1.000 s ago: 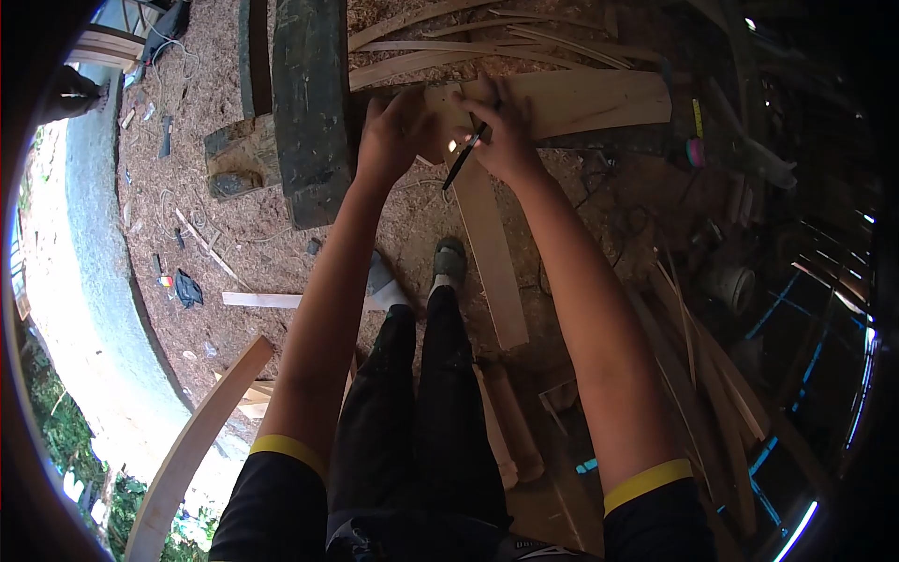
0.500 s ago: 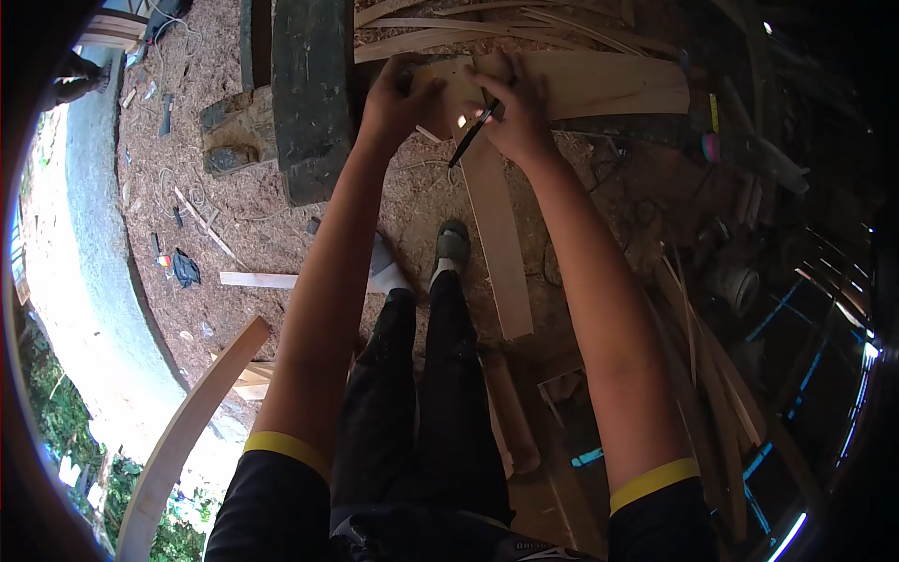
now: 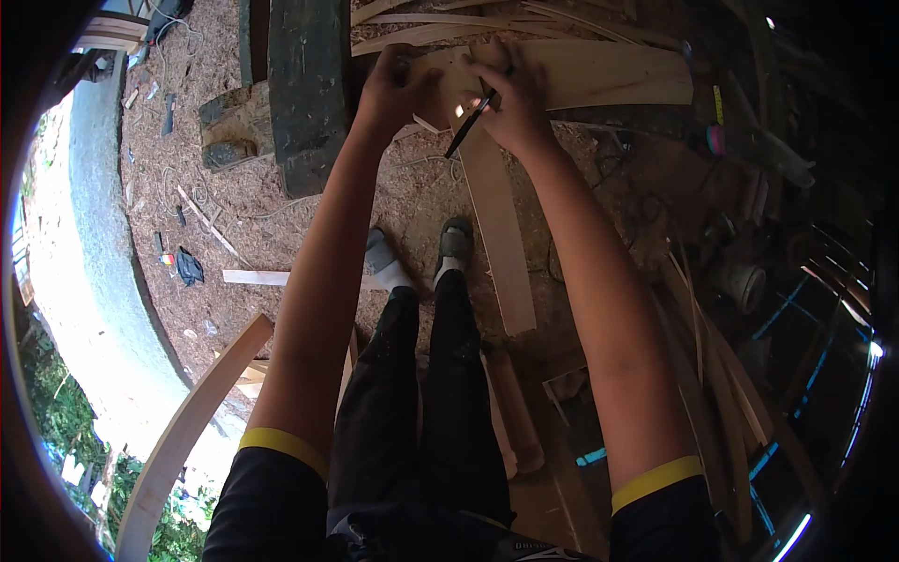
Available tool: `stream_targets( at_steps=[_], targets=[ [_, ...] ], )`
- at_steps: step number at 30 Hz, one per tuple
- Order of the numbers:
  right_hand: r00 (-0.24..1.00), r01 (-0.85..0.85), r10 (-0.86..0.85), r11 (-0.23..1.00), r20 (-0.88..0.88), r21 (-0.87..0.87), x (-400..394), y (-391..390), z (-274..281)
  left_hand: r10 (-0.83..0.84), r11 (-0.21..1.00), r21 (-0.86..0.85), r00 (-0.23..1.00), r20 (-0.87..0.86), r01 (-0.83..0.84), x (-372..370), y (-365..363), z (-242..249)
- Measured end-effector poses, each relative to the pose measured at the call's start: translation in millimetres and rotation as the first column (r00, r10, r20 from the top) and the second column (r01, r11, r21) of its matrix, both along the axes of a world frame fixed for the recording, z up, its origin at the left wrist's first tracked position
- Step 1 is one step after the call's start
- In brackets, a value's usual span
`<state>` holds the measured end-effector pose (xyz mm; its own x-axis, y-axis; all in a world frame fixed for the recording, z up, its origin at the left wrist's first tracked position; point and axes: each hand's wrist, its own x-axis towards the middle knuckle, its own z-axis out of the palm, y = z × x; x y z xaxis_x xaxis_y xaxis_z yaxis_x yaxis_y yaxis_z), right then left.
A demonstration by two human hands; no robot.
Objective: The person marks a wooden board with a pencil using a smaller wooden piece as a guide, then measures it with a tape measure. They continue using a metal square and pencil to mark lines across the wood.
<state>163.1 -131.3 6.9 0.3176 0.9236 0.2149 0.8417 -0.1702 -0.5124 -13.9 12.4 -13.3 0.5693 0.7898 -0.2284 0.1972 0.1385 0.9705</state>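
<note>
At the top of the head view, my left hand (image 3: 386, 98) curls over the left part of a pale wooden board (image 3: 618, 73), thumb pointing right. My right hand (image 3: 517, 110) is beside it, its fingers bent over the joint where a second, narrower board (image 3: 503, 239) meets the first and runs down toward me. A slim black pen (image 3: 462, 134) sticks out of my right hand toward the lower left. Its upper end is hidden by the fingers. A small bright spot of light falls between my hands.
A dark heavy beam (image 3: 309, 103) stands left of my hands. Long wooden strips (image 3: 431, 37) lie behind the boards. A curved plank (image 3: 187, 431) is at lower left, more timber (image 3: 730, 403) at right. My feet (image 3: 455, 245) are on shavings-covered ground.
The boards and both hands appear slightly higher in the view. The pen in my right hand has shifted slightly; both hands keep nearly the same hold.
</note>
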Motion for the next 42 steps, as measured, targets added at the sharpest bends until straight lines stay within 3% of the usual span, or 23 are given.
stream_targets(
  at_steps=[2, 6, 11, 15, 18, 20, 21, 24, 28, 30, 42],
  targets=[
    [1.0, 0.008, -0.008, 1.0, 0.016, -0.021, -2, -2, 1, 0.04, 0.999, 0.033, 0.996, 0.083, -0.043, 1, -2, -7],
    [1.0, 0.006, -0.006, 1.0, 0.028, -0.005, -6, -3, 6, 0.013, 1.0, 0.006, 0.996, 0.09, -0.014, 0, -5, 5],
    [0.999, -0.002, 0.002, 1.0, 0.047, -0.005, -9, -5, 11, -0.009, 0.994, 0.105, 0.999, -0.036, 0.013, 1, -4, 5],
    [0.998, 0.001, 0.002, 0.999, 0.057, -0.052, -12, -6, 18, 0.02, 0.99, 0.14, 0.999, -0.034, -0.015, 2, -10, 12],
    [0.997, -0.01, 0.015, 0.997, 0.07, -0.072, -12, -7, 22, 0.068, 0.993, 0.101, 0.997, -0.024, -0.065, 2, -16, 10],
    [0.998, -0.014, 0.018, 0.998, 0.066, -0.061, -14, -3, 23, 0.077, 0.996, -0.054, 0.997, 0.005, -0.077, 2, -16, 11],
    [0.997, -0.008, 0.014, 0.997, 0.077, -0.076, -15, -2, 24, 0.086, 0.995, -0.047, 0.996, 0.004, -0.085, 1, -15, 13],
    [0.996, 0.005, 0.005, 0.994, 0.09, -0.113, -14, -3, 25, 0.158, 0.985, -0.103, 0.97, 0.187, -0.14, 7, -20, 13],
    [0.996, 0.029, -0.018, 0.991, 0.085, -0.128, -16, 0, 30, 0.16, 0.981, -0.129, 0.979, 0.127, -0.143, 3, -17, 14],
    [0.998, 0.028, -0.019, 0.989, 0.064, -0.144, -17, 2, 33, 0.12, 0.991, -0.064, 0.99, 0.077, -0.116, 2, -15, 9],
    [1.0, 0.024, -0.024, 0.967, 0.003, -0.255, -14, 3, 35, 0.086, 0.984, -0.159, 0.996, 0.017, -0.082, -1, -16, 20]
  ],
)
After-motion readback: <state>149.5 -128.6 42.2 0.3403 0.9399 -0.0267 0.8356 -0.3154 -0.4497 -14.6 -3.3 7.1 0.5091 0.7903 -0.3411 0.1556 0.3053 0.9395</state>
